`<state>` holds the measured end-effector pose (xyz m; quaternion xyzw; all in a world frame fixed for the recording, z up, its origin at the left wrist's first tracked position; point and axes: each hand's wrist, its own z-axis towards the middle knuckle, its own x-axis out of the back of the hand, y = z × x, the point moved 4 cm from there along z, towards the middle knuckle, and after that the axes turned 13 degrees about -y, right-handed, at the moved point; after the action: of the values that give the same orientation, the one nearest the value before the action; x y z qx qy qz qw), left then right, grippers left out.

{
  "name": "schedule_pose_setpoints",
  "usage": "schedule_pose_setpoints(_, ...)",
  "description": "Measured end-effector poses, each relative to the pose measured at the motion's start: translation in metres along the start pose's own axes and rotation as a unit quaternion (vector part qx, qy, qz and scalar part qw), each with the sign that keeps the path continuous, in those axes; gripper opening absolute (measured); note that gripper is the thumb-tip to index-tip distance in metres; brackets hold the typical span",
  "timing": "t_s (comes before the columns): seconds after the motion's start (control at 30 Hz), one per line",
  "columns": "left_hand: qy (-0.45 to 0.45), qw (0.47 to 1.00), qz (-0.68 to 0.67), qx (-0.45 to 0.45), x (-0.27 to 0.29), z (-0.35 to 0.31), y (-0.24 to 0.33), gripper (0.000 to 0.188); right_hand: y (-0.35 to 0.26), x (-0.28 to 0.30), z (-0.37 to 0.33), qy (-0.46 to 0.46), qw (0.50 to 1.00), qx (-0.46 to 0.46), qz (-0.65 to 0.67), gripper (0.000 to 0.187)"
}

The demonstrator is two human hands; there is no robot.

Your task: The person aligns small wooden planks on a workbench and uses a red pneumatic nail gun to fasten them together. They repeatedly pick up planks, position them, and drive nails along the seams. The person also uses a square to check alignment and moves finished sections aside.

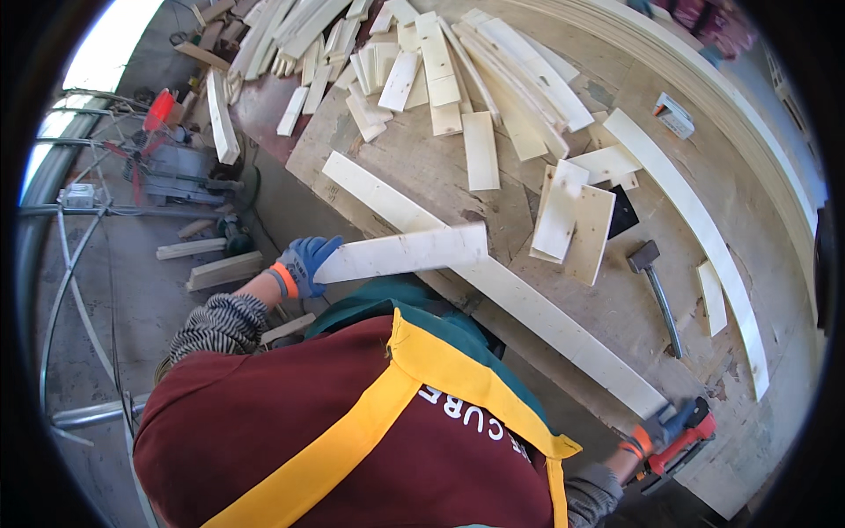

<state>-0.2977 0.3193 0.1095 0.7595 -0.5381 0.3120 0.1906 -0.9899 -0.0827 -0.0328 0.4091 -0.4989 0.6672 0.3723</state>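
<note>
One board (pixel 405 251) in left hand (pixel 310 264), red tool (pixel 688 445) in right hand (pixel 662 426)

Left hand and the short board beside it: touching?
Touching: the head view shows the left hand gripping the short board by its left end.

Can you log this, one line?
Blue-gloved left hand: holds short pale flat wooden board; blue-gloved right hand: holds red-black tool; nearby: long pale wooden plank, grey hammer

Left hand (pixel 308 263) gloved, fingers (pixel 329 250) curled; right hand (pixel 672 422) gloved too (slightly blurred), lower, out to right side
</note>
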Motion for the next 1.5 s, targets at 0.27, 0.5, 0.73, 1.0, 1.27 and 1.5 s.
schedule_pose_setpoints(0.27,-0.037,0.972,0.064,-0.222,0.023,0.107,-0.101,0.09,-0.491,-0.106,-0.05,-0.255,0.91,0.31,0.102,0.058)
schedule_pose_setpoints(0.5,0.179,0.96,-0.213,-0.038,0.003,0.107,-0.239,0.093,-0.568,-0.232,0.025,-0.257,0.95,0.113,0.134,0.067)
schedule_pose_setpoints(0.73,0.307,0.84,-0.436,0.099,0.006,0.213,-0.309,0.114,-0.651,-0.3,0.102,-0.234,0.969,0.02,-0.073,0.087)
schedule_pose_setpoints(1.0,0.299,0.903,-0.218,0.22,0.155,0.292,-0.314,0.105,-0.571,-0.32,0.073,-0.311,0.939,-0.076,-0.126,0.098)
schedule_pose_setpoints(1.27,0.05,0.898,-0.42,0.118,0.148,0.384,-0.179,0.078,-0.557,-0.273,0.035,-0.255,0.967,-0.024,-0.016,0.092)
schedule_pose_setpoints(1.5,0.215,0.667,-0.708,-0.088,0.118,0.382,-0.23,0.047,-0.628,-0.239,-0.041,-0.337,0.919,0.205,0.002,0.086)
